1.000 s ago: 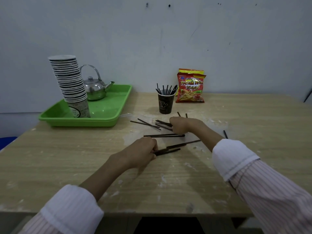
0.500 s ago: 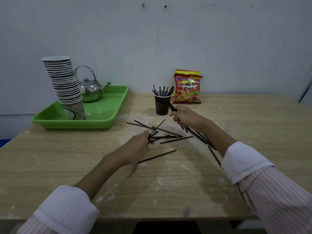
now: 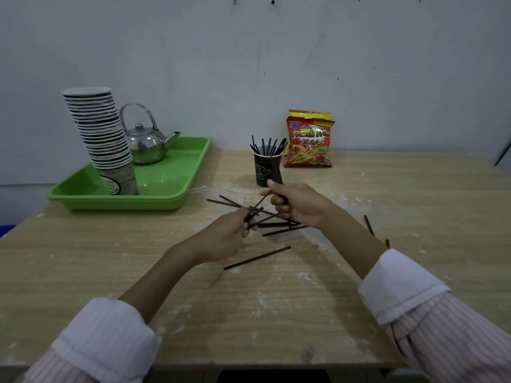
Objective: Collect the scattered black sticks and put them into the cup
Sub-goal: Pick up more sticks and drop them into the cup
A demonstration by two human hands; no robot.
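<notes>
nearest me one loose stick (image 3: 257, 257) lies flat on the table (image 3: 83, 272). my left hand (image 3: 224, 239) pinches a stick, my right hand (image 3: 298, 203) grips several (count unclear). more sticks (image 3: 279, 225) sprawl between. beyond, the cup (image 3: 266, 170) already holds some.

Pinstriped sleeves (image 3: 448, 335), white cuffs (image 3: 398, 286)
</notes>
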